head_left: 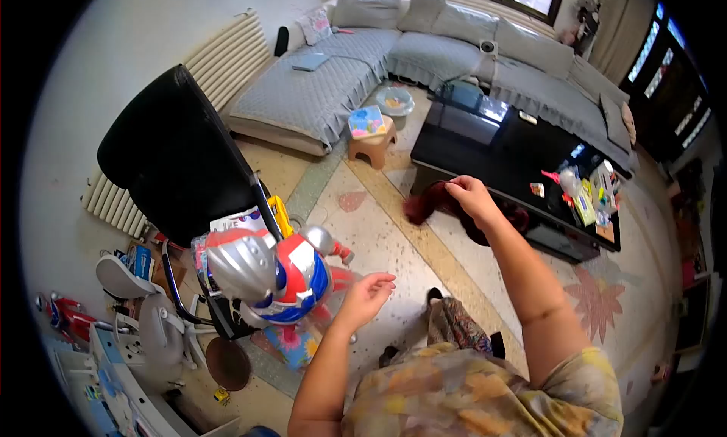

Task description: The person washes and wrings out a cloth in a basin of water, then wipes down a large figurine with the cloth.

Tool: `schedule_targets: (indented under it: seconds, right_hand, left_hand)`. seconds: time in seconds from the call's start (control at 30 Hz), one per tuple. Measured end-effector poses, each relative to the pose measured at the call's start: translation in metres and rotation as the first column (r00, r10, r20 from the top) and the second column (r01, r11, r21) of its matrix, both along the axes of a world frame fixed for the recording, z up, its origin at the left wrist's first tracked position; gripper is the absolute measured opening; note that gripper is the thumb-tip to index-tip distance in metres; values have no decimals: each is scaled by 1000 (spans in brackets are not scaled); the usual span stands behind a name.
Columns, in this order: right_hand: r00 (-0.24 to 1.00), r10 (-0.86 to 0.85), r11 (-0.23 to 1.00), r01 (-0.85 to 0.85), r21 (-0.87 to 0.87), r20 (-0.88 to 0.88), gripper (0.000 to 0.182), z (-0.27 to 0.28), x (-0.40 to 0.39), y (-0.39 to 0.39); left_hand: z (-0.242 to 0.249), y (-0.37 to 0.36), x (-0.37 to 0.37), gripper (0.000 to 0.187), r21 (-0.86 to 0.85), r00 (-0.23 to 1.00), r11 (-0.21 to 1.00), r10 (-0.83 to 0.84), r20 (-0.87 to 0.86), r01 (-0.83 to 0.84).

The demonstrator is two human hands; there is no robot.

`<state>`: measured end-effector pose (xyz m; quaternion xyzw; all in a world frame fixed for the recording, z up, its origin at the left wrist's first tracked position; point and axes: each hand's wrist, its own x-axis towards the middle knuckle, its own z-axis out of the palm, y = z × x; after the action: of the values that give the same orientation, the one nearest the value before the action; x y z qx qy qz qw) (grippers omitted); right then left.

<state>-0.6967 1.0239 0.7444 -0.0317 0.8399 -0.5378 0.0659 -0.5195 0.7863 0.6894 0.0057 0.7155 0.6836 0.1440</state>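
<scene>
My right hand (473, 200) is raised in front of the black coffee table, its fingers pinched on a dark red, soft-looking piece (424, 203). That piece hangs down on both sides of the fingers and is blurred, so its exact kind cannot be made out. My left hand (369, 295) is held at waist height with its fingers loosely stretched and nothing in them. Just left of it stands a large red, silver and blue superhero figure (299, 266) with a silver helmet-like head (241, 264).
A black office chair (170, 138) is behind the figure. The black coffee table (454, 145) carries clutter at its right end. A small brown stool (372, 145) and a basin (396, 104) stand before the grey-covered sofa (318, 96). A desk (140, 399) is at lower left.
</scene>
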Motion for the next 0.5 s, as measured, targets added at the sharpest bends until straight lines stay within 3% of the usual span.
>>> schedule_targets:
  seconds: [0.03, 0.1, 0.13, 0.17, 0.23, 0.27, 0.3, 0.37, 0.43, 0.5]
  right_hand:
    - [987, 1, 921, 61, -385, 160, 19, 6, -6, -2]
    - [989, 50, 929, 4, -371, 138, 15, -6, -33, 10]
    - [970, 69, 896, 43, -442, 234, 16, -8, -41, 14]
    - [941, 99, 859, 83, -504, 324, 16, -10, -51, 18]
    - [902, 190, 777, 102, -621, 386, 15, -3, -66, 21]
    - [870, 281, 709, 96, -699, 405, 18, 4, -74, 25]
    - [830, 371, 634, 101, -767, 416, 22, 6, -81, 28]
    - [771, 528, 555, 3, -832, 355, 29, 7, -100, 30]
    - [626, 679, 482, 16, -876, 384, 36, 28, -113, 29]
    - [608, 736, 454, -118, -883, 297, 38, 28, -133, 25]
  left_hand:
    - [1, 6, -12, 22, -2, 1000, 1000, 17, -6, -17]
    - [3, 22, -38, 23, -30, 994, 996, 84, -68, -87]
    - [13, 33, -54, 24, -73, 993, 994, 76, -87, -82]
    - [16, 44, -70, 24, -84, 993, 992, 89, -82, -96]
    - [23, 70, -110, 26, -94, 958, 986, 110, -265, -139]
    - [29, 81, -129, 37, -166, 954, 977, 81, -290, -133]
    - [27, 94, -144, 37, -169, 954, 973, 106, -279, -157]
    - [20, 112, -180, 51, -399, 738, 777, 122, -663, -487]
    - [25, 119, -202, 59, -459, 760, 733, 120, -639, -501]
    - [37, 128, -211, 52, -21, 849, 905, 391, -356, -425]
